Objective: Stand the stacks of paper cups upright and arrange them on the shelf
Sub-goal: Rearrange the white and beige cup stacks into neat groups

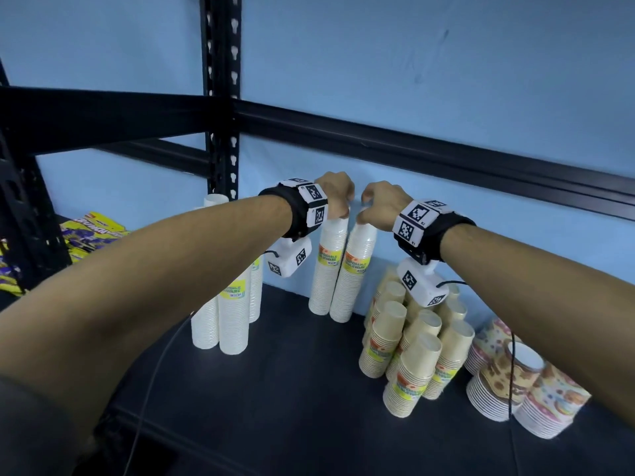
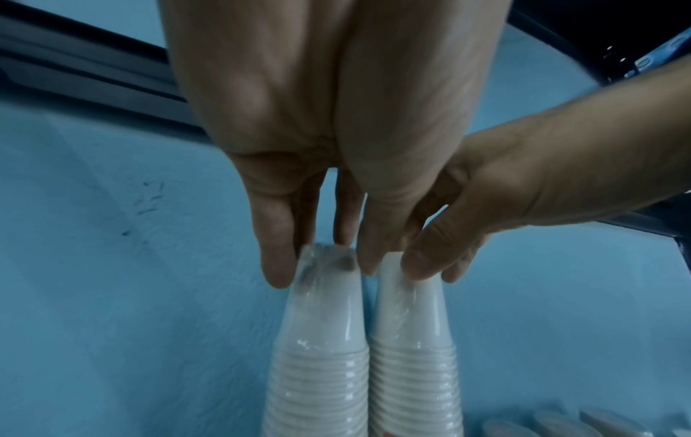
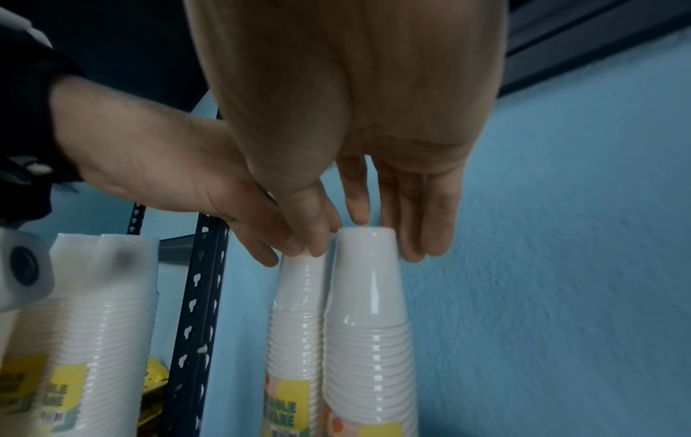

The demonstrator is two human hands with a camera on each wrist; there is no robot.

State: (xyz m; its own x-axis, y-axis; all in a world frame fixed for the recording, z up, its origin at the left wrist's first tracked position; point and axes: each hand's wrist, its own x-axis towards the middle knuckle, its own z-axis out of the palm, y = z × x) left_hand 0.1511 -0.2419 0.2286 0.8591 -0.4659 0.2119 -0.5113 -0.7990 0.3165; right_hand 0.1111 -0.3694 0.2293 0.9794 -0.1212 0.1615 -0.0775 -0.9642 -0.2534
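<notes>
Two tall white paper cup stacks, wrapped in clear film, stand upright side by side against the blue wall. My left hand point(image 1: 338, 209) pinches the top of the left stack point(image 1: 324, 269), its fingers and thumb either side of the top cup point(image 2: 325, 266). My right hand point(image 1: 364, 211) pinches the top of the right stack point(image 1: 354, 280), with the thumb on one side and fingers point(image 3: 422, 242) on the other side of the top cup point(image 3: 368, 245). The two hands nearly touch.
More upright white stacks point(image 1: 230, 304) stand left on the dark shelf board point(image 1: 275, 372). Tan cup stacks point(image 1: 412, 338) lie heaped at right, patterned cup stacks point(image 1: 515, 383) beyond them. Yellow-purple packets point(image 1: 89, 235) lie far left by the black upright point(image 1: 221, 97).
</notes>
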